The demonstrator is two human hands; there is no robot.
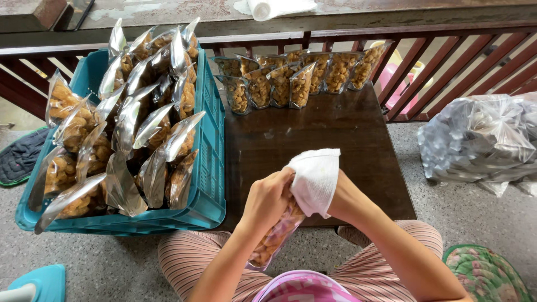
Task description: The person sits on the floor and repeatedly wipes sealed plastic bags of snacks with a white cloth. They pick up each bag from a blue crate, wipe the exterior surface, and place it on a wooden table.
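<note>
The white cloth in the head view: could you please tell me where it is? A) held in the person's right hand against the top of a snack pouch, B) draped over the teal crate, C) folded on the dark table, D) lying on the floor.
A: the white cloth sits in the right hand, pressed on the snack pouch that the left hand also holds.

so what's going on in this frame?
A seated person holds a clear snack pouch over their lap. The left hand grips its top, and the right hand presses a white cloth against the same end. On the dark wooden table a row of filled pouches stands upright along the far edge. A teal crate to the left is piled with more pouches. A large clear plastic bag sits on the floor at right.
</note>
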